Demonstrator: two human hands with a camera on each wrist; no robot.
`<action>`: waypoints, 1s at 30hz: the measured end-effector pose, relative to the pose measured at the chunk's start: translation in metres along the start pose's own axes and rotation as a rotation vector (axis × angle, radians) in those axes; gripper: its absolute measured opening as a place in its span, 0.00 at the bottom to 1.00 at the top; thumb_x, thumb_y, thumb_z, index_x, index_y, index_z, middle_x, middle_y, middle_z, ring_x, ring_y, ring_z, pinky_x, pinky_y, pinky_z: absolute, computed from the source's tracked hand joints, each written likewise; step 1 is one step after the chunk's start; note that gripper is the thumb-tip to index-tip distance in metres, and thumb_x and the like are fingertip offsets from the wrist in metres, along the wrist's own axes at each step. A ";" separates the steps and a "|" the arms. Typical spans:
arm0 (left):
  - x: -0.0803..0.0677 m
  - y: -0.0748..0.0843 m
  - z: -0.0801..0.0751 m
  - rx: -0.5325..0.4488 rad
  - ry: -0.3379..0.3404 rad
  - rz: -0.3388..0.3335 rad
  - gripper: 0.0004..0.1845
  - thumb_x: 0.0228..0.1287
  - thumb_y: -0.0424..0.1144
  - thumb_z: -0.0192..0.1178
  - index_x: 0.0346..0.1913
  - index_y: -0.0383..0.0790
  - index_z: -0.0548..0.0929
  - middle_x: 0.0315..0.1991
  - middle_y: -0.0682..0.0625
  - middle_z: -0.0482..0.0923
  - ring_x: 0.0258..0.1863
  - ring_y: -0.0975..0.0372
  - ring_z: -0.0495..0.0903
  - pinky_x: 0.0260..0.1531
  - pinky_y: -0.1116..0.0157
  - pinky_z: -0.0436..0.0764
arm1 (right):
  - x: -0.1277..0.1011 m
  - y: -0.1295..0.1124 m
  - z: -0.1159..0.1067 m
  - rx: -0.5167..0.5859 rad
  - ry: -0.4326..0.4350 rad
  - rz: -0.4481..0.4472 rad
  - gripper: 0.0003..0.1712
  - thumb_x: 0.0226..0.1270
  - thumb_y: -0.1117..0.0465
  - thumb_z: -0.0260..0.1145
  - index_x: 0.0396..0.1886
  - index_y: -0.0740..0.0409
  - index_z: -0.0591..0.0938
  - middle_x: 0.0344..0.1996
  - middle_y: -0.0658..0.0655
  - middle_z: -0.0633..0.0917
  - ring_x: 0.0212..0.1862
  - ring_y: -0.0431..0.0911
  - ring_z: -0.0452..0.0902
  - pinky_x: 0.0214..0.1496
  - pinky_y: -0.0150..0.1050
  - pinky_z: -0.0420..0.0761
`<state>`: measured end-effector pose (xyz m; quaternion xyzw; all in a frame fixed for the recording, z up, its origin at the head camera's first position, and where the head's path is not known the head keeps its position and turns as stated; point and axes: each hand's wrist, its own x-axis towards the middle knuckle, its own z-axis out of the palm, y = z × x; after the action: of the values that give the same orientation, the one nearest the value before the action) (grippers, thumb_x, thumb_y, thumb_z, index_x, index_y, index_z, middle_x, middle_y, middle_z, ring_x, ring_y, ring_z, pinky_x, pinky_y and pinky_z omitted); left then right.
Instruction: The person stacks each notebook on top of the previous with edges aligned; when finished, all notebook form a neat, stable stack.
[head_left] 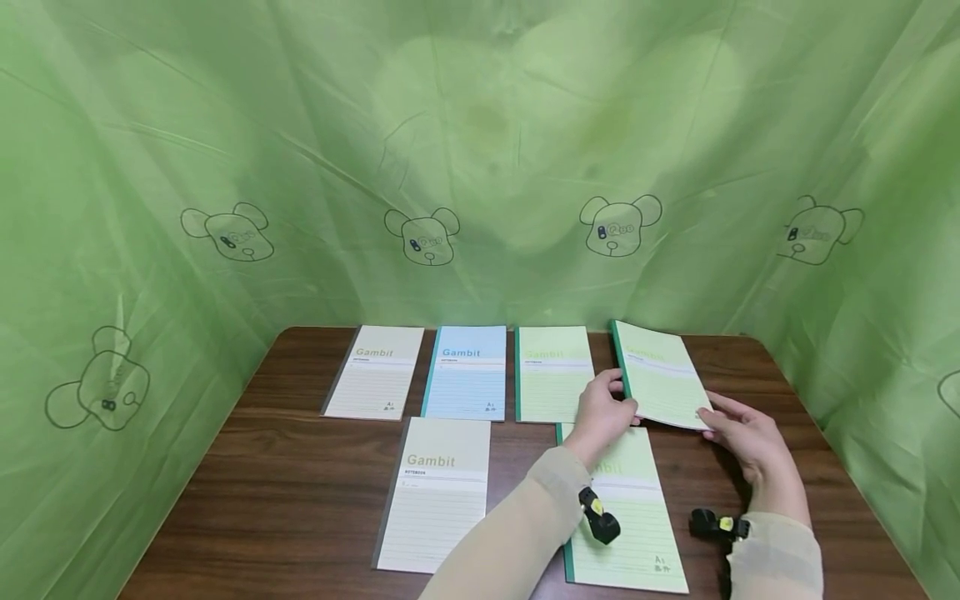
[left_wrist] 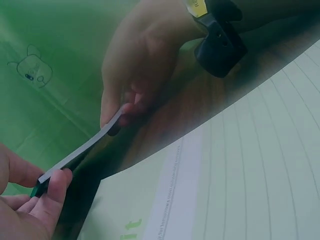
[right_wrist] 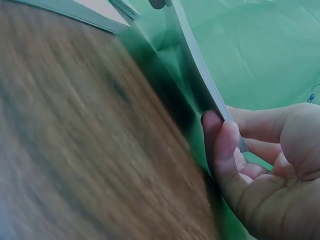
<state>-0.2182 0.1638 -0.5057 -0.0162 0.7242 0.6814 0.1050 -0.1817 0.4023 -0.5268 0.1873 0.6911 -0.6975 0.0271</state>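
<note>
A green notebook [head_left: 663, 375] with a dark green spine is held at the back right, its near edge raised off the table. My left hand [head_left: 606, 407] pinches its spine side near the lower left corner. At the lower right corner my right hand [head_left: 750, 433] grips it between thumb and fingers. In the left wrist view the notebook [left_wrist: 82, 150] appears edge-on and slightly bent between both hands. The right wrist view shows fingers [right_wrist: 225, 145] pinching its thin edge. Beneath my left forearm lies another green notebook [head_left: 626, 533], partly covered.
Along the back of the wooden table [head_left: 247, 492] lie a white notebook [head_left: 375, 375], a blue notebook [head_left: 468, 387] and a green notebook [head_left: 551, 387]. Nearer the front is a second white notebook [head_left: 435, 508]. A green curtain [head_left: 480, 167] surrounds the table at the back and sides.
</note>
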 end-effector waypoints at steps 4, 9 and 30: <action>0.000 0.000 -0.004 -0.004 0.007 0.006 0.30 0.72 0.24 0.65 0.75 0.42 0.79 0.54 0.53 0.83 0.25 0.61 0.88 0.32 0.62 0.89 | -0.004 -0.007 0.005 0.038 -0.024 0.008 0.18 0.73 0.64 0.77 0.47 0.31 0.93 0.36 0.40 0.89 0.36 0.35 0.83 0.40 0.30 0.87; -0.006 0.001 -0.015 -0.024 0.027 0.010 0.31 0.72 0.23 0.65 0.75 0.43 0.78 0.53 0.55 0.83 0.25 0.59 0.88 0.36 0.55 0.91 | -0.011 -0.020 0.009 0.112 -0.080 -0.024 0.20 0.75 0.65 0.75 0.55 0.34 0.93 0.40 0.41 0.88 0.40 0.34 0.85 0.44 0.30 0.87; -0.017 0.005 -0.105 0.000 0.090 0.140 0.33 0.70 0.21 0.62 0.77 0.41 0.77 0.63 0.44 0.81 0.37 0.62 0.88 0.37 0.57 0.92 | -0.016 -0.042 0.096 -0.237 -0.075 -0.169 0.38 0.75 0.53 0.77 0.80 0.53 0.75 0.47 0.40 0.90 0.43 0.34 0.85 0.44 0.34 0.87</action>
<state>-0.2160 0.0582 -0.4930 0.0036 0.7275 0.6857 0.0244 -0.2003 0.3068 -0.4844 0.0979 0.7804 -0.6173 0.0162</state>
